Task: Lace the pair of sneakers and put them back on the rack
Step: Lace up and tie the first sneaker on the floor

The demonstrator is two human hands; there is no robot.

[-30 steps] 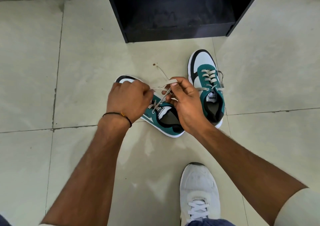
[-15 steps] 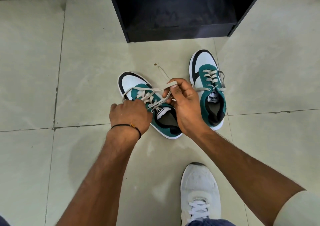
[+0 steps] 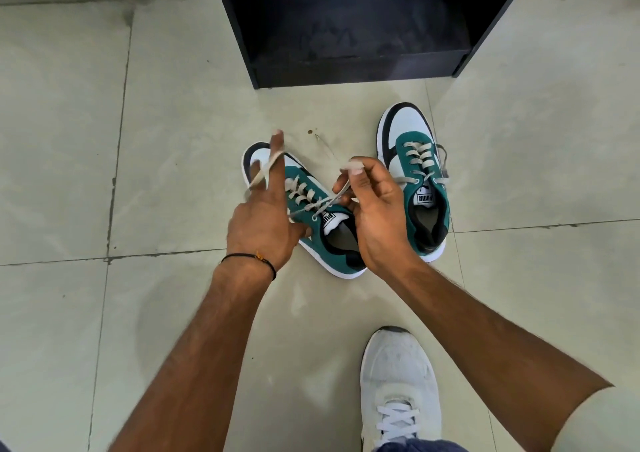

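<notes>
Two green, white and black sneakers lie on the tiled floor. The left sneaker (image 3: 341, 243) points up and to the left, its grey lace (image 3: 304, 197) crossed through the eyelets. My left hand (image 3: 263, 219) hovers over its toe side with the index finger stretched out and one lace end looped over it. My right hand (image 3: 372, 205) pinches the other lace end between thumb and fingers above the tongue. The right sneaker (image 3: 419, 174) stands beside it, laced, with loose ends hanging to its right.
A black rack (image 3: 346, 36) with an open bottom shelf stands on the floor just beyond the sneakers. My own foot in a white shoe (image 3: 398, 382) is planted at the lower right. A small brown speck (image 3: 310, 132) lies on the tile.
My left hand has opened from a fist at the sneaker's side and raised its index finger with the lace end looped on it. My right hand has lifted its lace end slightly.
</notes>
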